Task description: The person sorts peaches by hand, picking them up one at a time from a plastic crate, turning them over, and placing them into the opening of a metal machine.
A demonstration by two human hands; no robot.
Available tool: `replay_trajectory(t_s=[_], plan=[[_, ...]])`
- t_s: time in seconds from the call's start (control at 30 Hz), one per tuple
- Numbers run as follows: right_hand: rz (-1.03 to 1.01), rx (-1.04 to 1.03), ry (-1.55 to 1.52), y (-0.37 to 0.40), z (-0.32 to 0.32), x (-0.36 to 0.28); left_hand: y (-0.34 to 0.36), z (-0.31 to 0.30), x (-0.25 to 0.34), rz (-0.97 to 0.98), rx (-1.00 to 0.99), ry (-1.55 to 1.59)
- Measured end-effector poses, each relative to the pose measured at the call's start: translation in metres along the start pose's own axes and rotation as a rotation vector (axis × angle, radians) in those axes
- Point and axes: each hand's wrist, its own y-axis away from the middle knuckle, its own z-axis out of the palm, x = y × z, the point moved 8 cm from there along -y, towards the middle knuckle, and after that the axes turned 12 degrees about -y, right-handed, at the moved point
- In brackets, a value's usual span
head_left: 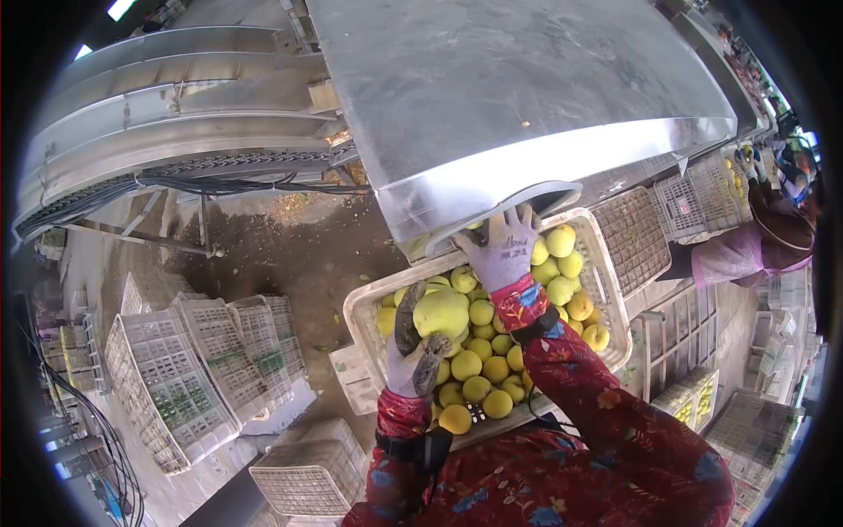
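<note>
My left hand [411, 351], in a pale glove with dark, dirty fingers, grips a large round yellow-green fruit [441, 314]. It holds this fruit above a pale plastic crate [622, 338] filled with similar yellow fruit [470, 364]. At the far side of the crate, my right hand [504, 250] wears a pale purple glove with writing on its back. Its fingers are spread at the lip of a metal chute opening [544, 195]. What lies under that palm is hidden. Both forearms have red flowered sleeves.
A large sheet-metal housing [527, 79] stands beyond the crate. Stacked plastic crates [167, 378] are at the left, and another crate [307, 474] is lower left. A brown crate [628, 233] adjoins on the right. Farther right, a co-worker [746, 250] stands by more crates. Debris litters the wet floor [299, 237].
</note>
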Motion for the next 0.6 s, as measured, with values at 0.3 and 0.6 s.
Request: replay_trajectory(t_s=[0.3, 0.6], plan=[[-0.21, -0.276, -0.806, 0.067, -0.071, -0.035, -0.019, 0.039, 0.024, 0.111, -0.127, -0.366], [-0.085, 0.117, -0.15, 0.0, -0.012, -0.003, -0.018, -0.008, -0.034, 0.029, -0.044, -0.852]])
